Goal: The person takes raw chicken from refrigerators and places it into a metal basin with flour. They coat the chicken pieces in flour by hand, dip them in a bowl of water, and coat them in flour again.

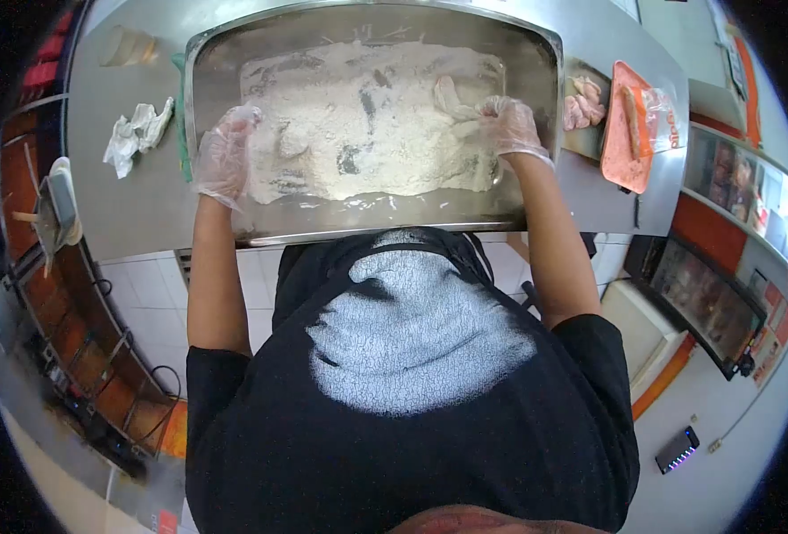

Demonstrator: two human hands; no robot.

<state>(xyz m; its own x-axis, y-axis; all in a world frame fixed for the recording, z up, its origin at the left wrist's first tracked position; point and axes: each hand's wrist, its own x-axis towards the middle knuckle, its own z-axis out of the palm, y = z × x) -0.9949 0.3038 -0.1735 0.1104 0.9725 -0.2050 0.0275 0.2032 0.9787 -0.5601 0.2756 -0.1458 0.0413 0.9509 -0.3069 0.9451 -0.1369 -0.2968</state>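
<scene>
Metal pan (pixel 447 212), one. Gloved hands (pixel 225 153) (pixel 511 127), two. Floured pieces (pixel 450 96), at least one. Cup (pixel 127 46), one. Crumpled white wad (pixel 137 135), one. Pink tray (pixel 622 165), one. Printed packet (pixel 652 123), one. Raw meat pieces (pixel 583 105), several, count unclear.

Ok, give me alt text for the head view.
A person's gloved right hand is at a dusted piece of meat in a metal tray of white powder, with the gloved left hand at the tray's left side. Raw meat and an orange board lie to the right.
</scene>
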